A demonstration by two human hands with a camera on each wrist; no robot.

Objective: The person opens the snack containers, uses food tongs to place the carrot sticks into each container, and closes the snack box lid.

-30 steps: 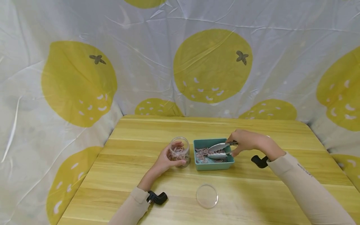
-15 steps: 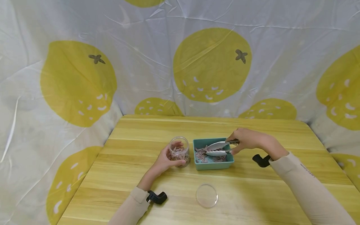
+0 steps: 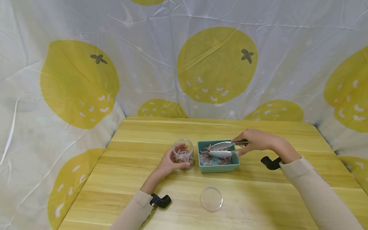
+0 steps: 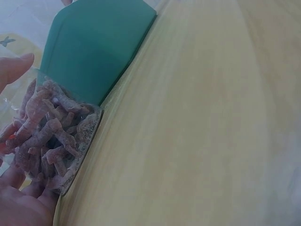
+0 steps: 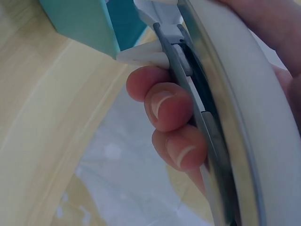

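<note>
In the head view my left hand (image 3: 167, 164) holds a clear jar (image 3: 184, 144) upright on the table, thumb on the near side and fingers round the back. Pinkish-brown dried strips (image 4: 49, 127) fill the jar's lower part in the left wrist view. My right hand (image 3: 256, 140) grips a pair of tongs (image 3: 222, 154) with white tips and metal handles (image 5: 207, 99). The tips reach over the far rim of the teal box (image 3: 218, 169), down among more strips (image 3: 205, 158). Whether a strip sits between the tips is too small to tell.
A round clear lid (image 3: 211, 199) lies on the wooden table (image 3: 138, 137), in front of the box. Black wrist cameras (image 3: 161, 201) are strapped to both forearms. Behind the table hangs a white cloth (image 3: 149, 64) with yellow lemons.
The tongs' tips have shifted slightly left and up within the box, and the right hand has risen a little. Left hand and jar stay in place.
</note>
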